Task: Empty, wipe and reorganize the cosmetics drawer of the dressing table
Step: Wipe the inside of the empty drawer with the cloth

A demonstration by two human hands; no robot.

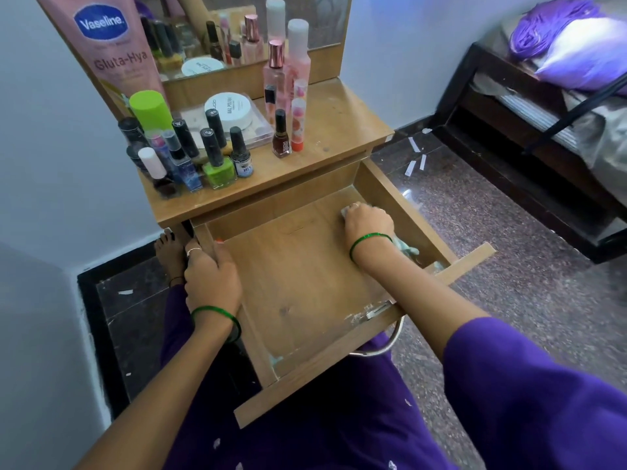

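You're on the wiping step: your right hand (pixel 368 220) presses a cloth (pixel 405 247) into the far right corner of the emptied drawer (pixel 298 283), while your left hand (pixel 212 276) grips its left wall. Next, probably sweep toward your left hand, covering the bare floor between.

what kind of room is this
Most likely a bedroom. A bed with a purple pillow stands at the right, and a small dressing table with a mirror holds nail polish bottles. Its drawer is open, the right hand wiping inside it.
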